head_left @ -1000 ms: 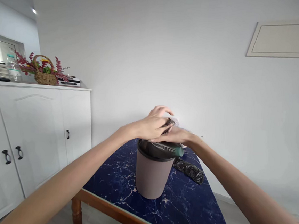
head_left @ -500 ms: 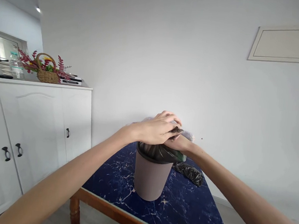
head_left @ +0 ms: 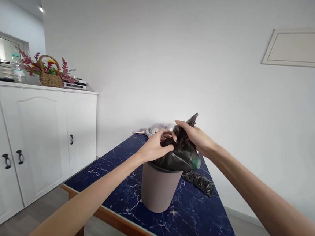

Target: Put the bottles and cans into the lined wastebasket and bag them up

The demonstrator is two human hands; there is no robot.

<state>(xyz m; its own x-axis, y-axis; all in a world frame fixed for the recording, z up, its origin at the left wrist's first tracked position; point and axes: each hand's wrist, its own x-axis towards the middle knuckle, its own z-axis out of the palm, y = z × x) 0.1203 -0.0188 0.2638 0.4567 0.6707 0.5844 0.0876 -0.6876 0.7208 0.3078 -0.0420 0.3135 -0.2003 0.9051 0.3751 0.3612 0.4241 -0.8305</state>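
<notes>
A black garbage bag [head_left: 180, 158] bulges out of the top of a greyish-pink trash can [head_left: 158, 189], its gathered neck sticking up to the right. Something green shows through the plastic at its right side. My right hand [head_left: 196, 136] is wrapped round the twisted neck, thumb toward the left. At the left of the neck, my left hand [head_left: 159, 144] curls its thumb and fingers on the gathered plastic; some fingertips are hidden behind the bag. The can stands upright on a dark blue marbled table [head_left: 197, 224].
A rolled black plastic bundle [head_left: 200, 183] lies right of the can. Behind it, a grey plush-looking item [head_left: 156, 127] rests against the wall. A white cabinet [head_left: 43, 133] stands at left, bearing a flower basket [head_left: 51, 75].
My hands, crossed over the bag before, have moved apart: the left one back to the left, the right one to the neck's right side. The gathered neck now stands up in view.
</notes>
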